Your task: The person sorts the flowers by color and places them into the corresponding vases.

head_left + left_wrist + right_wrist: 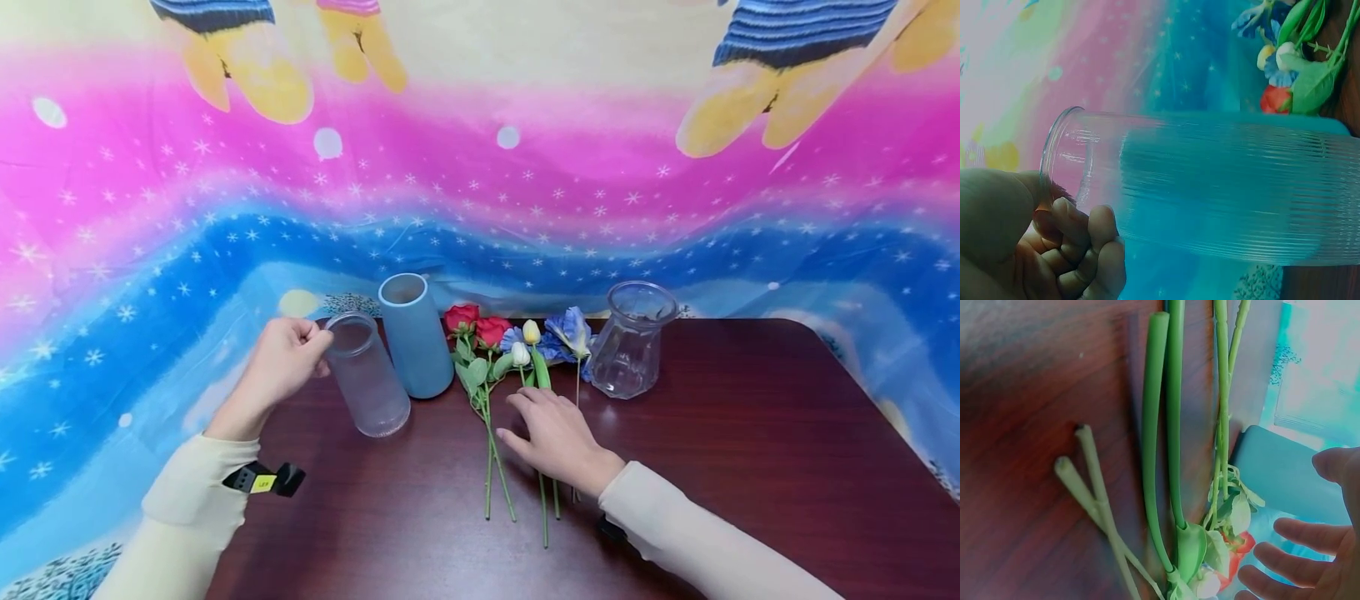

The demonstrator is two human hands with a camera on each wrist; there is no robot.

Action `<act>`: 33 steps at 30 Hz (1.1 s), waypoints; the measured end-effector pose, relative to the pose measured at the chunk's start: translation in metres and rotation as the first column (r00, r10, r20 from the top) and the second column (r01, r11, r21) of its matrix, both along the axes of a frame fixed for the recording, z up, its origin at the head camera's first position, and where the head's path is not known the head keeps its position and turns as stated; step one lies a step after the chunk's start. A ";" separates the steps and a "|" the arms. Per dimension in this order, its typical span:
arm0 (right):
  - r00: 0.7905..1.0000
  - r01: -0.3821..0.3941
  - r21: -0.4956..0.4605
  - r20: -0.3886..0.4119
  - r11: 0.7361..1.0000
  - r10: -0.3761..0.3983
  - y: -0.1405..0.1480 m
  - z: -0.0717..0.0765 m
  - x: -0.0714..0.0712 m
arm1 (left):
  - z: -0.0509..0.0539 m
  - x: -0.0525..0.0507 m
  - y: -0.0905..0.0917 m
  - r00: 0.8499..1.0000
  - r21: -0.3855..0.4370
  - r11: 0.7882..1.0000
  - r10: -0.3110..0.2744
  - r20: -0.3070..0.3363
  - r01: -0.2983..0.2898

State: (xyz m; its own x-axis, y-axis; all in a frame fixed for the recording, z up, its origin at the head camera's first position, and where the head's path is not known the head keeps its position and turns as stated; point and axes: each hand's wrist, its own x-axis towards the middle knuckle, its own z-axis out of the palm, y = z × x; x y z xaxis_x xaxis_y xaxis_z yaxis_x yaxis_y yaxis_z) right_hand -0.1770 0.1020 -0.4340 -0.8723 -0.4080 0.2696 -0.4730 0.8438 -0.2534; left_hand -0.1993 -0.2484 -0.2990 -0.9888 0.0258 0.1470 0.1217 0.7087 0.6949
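My left hand (288,358) pinches the rim of a clear ribbed glass vase (371,392) standing on the dark table. In the left wrist view, the thumb and index finger meet at the glass vase's rim (1060,144). My right hand (558,437) hovers over the flower stems with its fingers spread loosely. Under and beside it lie a white tulip (521,355) and a yellow tulip (531,332) with thick green stems (1154,425). To their left are red roses (492,331); blue flowers (572,332) lie on the right. The right wrist view shows nothing in the right fingers.
A matte blue vase (417,350) stands just right of the ribbed glass one. Beyond the flowers, on the right, is a faceted clear glass vase (628,354) with a wide rim. A colourful printed cloth (465,167) hangs behind the wooden table (750,450).
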 end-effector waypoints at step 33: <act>0.999 0.010 0.023 -0.040 1.000 -0.010 0.017 -0.002 0.007 | -0.028 0.008 0.058 0.979 0.120 0.973 -0.201 0.017 0.198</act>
State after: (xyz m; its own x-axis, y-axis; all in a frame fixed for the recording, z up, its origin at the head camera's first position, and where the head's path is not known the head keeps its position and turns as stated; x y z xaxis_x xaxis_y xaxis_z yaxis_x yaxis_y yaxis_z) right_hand -0.1703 0.1188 -0.4357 -0.8652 -0.4059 0.2945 -0.4738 0.8540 -0.2147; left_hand -0.1916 -0.1902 -0.3272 -0.9694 0.2072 0.1318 0.2308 0.5856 0.7770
